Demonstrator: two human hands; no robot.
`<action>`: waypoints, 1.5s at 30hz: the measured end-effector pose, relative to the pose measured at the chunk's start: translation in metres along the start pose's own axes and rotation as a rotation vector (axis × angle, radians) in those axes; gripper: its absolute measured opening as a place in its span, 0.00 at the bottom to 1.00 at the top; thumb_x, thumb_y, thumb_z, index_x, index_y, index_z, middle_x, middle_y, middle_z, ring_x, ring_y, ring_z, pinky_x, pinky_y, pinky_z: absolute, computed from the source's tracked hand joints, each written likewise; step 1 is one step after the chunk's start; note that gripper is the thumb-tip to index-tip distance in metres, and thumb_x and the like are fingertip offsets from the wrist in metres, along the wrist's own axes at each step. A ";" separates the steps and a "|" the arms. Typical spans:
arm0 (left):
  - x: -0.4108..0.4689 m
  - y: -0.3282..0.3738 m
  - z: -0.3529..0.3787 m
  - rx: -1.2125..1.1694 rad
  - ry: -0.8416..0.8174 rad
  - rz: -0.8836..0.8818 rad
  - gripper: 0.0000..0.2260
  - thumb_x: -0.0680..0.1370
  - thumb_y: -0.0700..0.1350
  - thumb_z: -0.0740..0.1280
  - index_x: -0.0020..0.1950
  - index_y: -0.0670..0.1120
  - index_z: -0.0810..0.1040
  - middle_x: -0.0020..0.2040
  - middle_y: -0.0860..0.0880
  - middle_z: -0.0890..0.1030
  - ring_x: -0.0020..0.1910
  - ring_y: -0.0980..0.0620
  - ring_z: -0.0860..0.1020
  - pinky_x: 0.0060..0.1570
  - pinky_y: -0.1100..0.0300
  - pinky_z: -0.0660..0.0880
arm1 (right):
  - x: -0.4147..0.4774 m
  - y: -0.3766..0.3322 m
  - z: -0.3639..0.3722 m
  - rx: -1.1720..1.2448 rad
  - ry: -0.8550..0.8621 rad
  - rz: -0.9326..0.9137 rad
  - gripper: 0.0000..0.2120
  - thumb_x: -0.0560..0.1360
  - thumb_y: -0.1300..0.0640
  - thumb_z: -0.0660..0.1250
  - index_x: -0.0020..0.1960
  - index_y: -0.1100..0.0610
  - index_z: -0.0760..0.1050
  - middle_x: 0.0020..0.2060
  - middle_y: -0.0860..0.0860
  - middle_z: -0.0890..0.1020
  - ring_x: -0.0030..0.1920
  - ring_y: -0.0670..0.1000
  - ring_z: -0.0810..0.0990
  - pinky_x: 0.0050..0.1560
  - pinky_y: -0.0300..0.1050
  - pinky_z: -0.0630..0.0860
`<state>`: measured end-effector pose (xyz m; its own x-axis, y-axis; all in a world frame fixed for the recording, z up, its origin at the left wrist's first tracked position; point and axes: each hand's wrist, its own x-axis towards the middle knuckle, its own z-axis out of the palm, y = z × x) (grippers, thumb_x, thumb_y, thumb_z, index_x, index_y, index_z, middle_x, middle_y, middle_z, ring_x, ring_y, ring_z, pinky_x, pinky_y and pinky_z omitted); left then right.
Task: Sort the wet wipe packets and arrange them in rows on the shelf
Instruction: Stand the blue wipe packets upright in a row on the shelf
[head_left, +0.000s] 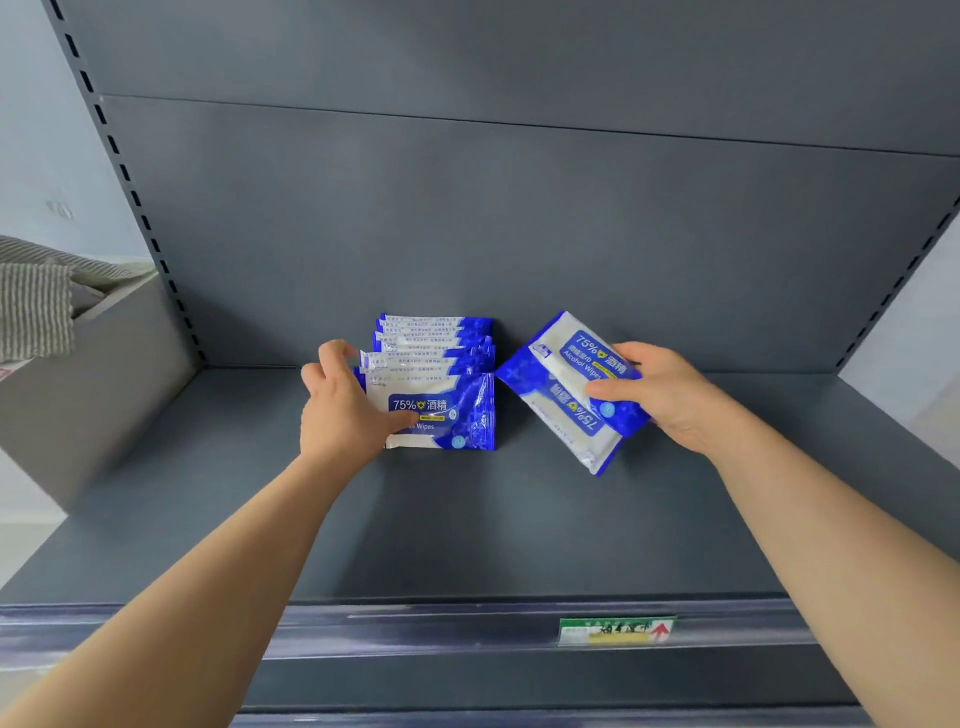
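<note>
Right now my left hand (343, 410) grips the left end of a row of alcohol wipe packets (441, 358) on the grey shelf (467, 519). My fingers (335, 356) curl over the top edges, and my thumb presses flat on the face of the front packet (457, 415). The row leans back, one packet behind another, reaching the back panel (519, 234). My right hand (670, 400) holds two more packets (566, 389), stacked and tilted, just to the right of the row, with my thumb on top and the other fingers wrapped underneath. Whether their lower corner touches the shelf I cannot tell. A green price label (615, 630) sits in the rail along the shelf's front edge. Off to the left, a striped cloth (36, 306) lies on a grey box.
</note>
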<state>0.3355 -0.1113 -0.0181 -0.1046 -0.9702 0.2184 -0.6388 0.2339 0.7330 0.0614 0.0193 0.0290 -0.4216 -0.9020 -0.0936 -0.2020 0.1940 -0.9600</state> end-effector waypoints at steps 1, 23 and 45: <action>-0.002 0.001 -0.001 -0.031 -0.017 -0.011 0.36 0.61 0.47 0.81 0.58 0.48 0.62 0.53 0.51 0.71 0.44 0.46 0.77 0.44 0.52 0.76 | -0.001 -0.003 0.006 -0.003 -0.016 -0.026 0.20 0.68 0.68 0.74 0.59 0.60 0.75 0.48 0.55 0.85 0.43 0.52 0.84 0.45 0.45 0.82; -0.022 -0.005 -0.014 -0.792 -0.433 -0.121 0.10 0.78 0.40 0.67 0.58 0.44 0.73 0.51 0.45 0.84 0.47 0.48 0.84 0.49 0.54 0.81 | 0.011 -0.009 0.096 -0.212 -0.128 -0.064 0.17 0.67 0.62 0.78 0.52 0.57 0.76 0.48 0.53 0.84 0.47 0.52 0.84 0.51 0.52 0.81; 0.006 0.002 -0.036 -0.189 -0.219 0.140 0.14 0.71 0.38 0.74 0.53 0.52 0.80 0.44 0.55 0.83 0.41 0.55 0.81 0.45 0.59 0.77 | 0.006 -0.009 0.058 -0.238 -0.280 -0.122 0.16 0.68 0.69 0.72 0.49 0.50 0.78 0.45 0.51 0.85 0.44 0.49 0.83 0.49 0.43 0.80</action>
<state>0.3615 -0.1140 0.0077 -0.3561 -0.9134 0.1973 -0.4555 0.3540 0.8169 0.1121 -0.0103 0.0214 -0.1307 -0.9880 -0.0829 -0.4487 0.1335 -0.8837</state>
